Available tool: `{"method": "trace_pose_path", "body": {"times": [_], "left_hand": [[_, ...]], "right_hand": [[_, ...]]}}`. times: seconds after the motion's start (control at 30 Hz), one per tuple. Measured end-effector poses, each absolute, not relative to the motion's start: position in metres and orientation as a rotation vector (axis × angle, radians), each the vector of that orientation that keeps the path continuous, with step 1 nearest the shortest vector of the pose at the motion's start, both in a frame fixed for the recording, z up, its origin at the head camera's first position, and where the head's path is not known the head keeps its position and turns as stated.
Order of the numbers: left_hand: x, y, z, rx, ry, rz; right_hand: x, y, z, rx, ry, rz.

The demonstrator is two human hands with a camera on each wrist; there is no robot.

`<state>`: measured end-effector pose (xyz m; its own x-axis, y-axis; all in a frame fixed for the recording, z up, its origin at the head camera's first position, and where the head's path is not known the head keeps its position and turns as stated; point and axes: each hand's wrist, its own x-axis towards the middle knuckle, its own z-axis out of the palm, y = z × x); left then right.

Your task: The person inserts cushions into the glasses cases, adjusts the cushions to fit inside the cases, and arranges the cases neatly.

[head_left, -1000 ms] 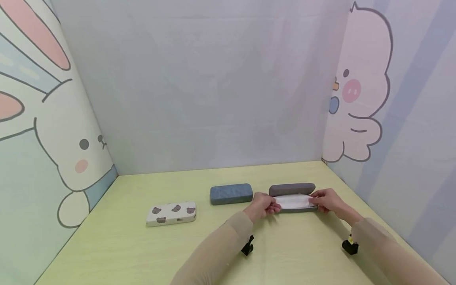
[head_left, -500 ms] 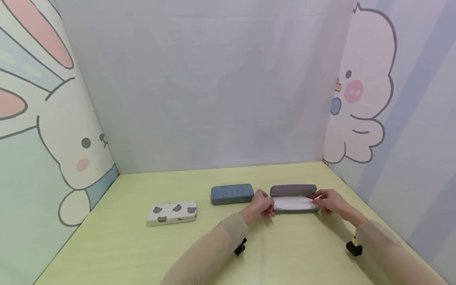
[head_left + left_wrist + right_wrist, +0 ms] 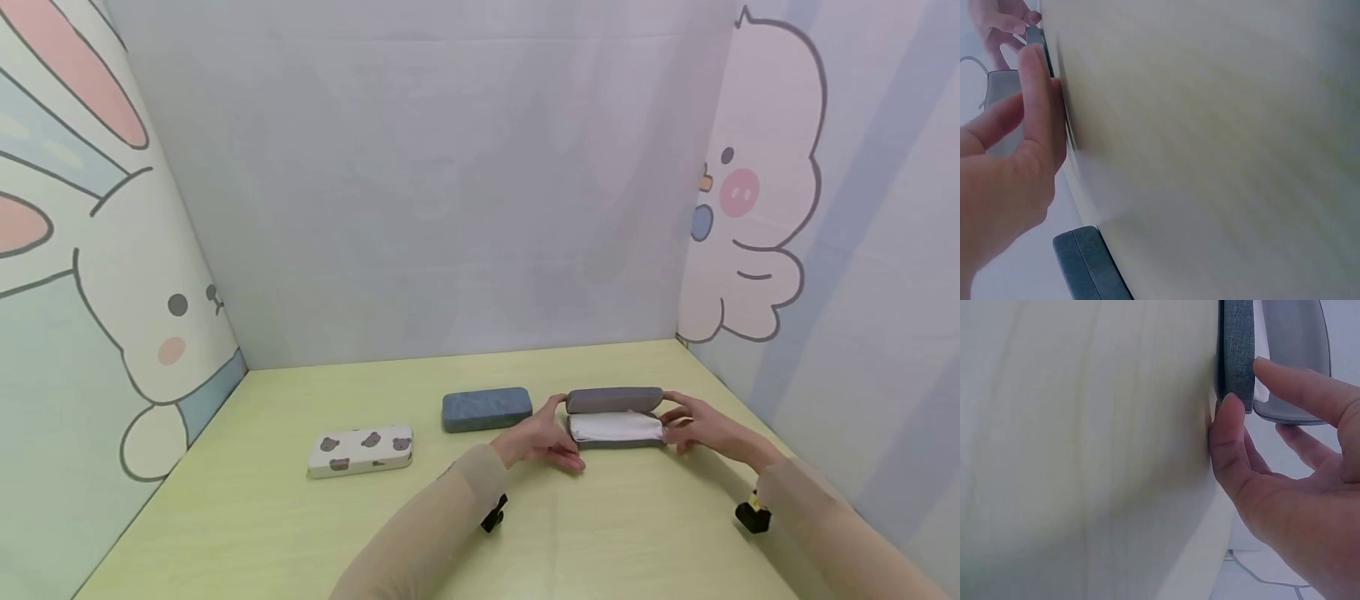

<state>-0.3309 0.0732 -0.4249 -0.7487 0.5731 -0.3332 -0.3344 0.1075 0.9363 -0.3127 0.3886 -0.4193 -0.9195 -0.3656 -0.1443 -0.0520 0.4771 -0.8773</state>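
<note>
A grey glasses case (image 3: pixel 615 401) stands with its lid raised, at the right of the table. A folded white cloth (image 3: pixel 617 426) lies in its base. At the case's left end is my left hand (image 3: pixel 542 437), its forefinger reaching the lid and its thumb spread in front. My right hand (image 3: pixel 697 427) holds the right end. In the right wrist view its thumb and a finger (image 3: pixel 1297 387) pinch the end of the base (image 3: pixel 1239 356), and another finger reaches toward the lid (image 3: pixel 1294 356). The left wrist view shows nearly straight left fingers (image 3: pixel 1038 100) over the case.
A blue glasses case (image 3: pixel 487 409), shut, lies just left of my left hand. Farther left is a white case with bear prints (image 3: pixel 362 451). Walls with cartoon figures bound the yellow table (image 3: pixel 300 533) at the back and sides.
Both hands have drawn back from the white cloth to the ends of the grey case. The cloth now lies flatter inside the base. The forefingers have gone up to the lid's ends.
</note>
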Motion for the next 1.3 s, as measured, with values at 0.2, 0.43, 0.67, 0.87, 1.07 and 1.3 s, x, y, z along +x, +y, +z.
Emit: {"method": "trace_pose_path", "body": {"times": [0.2, 0.43, 0.67, 0.87, 1.07, 1.3], "left_hand": [[-0.33, 0.076, -0.426, 0.242, 1.771, 1.731], [-0.329, 0.078, -0.428, 0.256, 1.797, 1.743], [-0.329, 0.08, -0.427, 0.238, 1.818, 1.747], [-0.329, 0.082, -0.429, 0.254, 1.843, 1.758], [-0.326, 0.084, -0.428, 0.249, 1.87, 1.757], [-0.324, 0.085, -0.427, 0.226, 1.868, 1.771]], "right_hand": [[-0.313, 0.391, -0.42, -0.395, 2.441, -1.381], [-0.315, 0.391, -0.423, -0.395, 2.495, -1.323], [-0.315, 0.389, -0.422, -0.402, 2.503, -1.319], [-0.314, 0.389, -0.422, -0.395, 2.489, -1.339], [-0.315, 0.391, -0.423, -0.37, 2.483, -1.338], [-0.317, 0.393, -0.424, -0.363, 2.49, -1.325]]}}
